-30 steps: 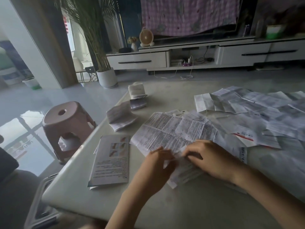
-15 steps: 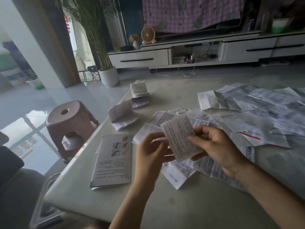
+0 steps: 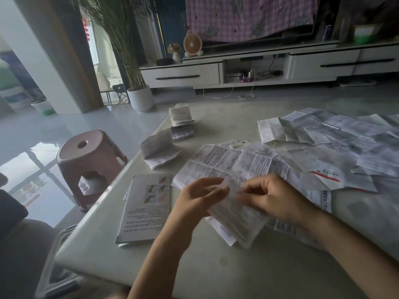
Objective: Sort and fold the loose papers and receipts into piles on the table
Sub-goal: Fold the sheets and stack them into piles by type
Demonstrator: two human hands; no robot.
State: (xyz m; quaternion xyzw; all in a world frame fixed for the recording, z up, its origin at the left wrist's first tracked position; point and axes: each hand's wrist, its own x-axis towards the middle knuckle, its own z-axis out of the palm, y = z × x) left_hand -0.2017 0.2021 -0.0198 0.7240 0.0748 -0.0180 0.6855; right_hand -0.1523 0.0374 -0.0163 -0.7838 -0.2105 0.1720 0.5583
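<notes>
Blurred sheet point(image 3: 235, 221) is pinched by right hand point(image 3: 274, 199) above tabletop point(image 3: 216, 268) near edge | left hand point(image 3: 201, 197) laid against it, grasp cannot be told

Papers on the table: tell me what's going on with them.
A person is sorting them. The right hand pinches a small printed sheet held over the table. The left hand is at the sheet's other edge, though blur hides its grip. Beneath lies a spread of unfolded leaflets, and more loose sheets cover the right side. Folded bundles and a booklet sit along the left edge.
</notes>
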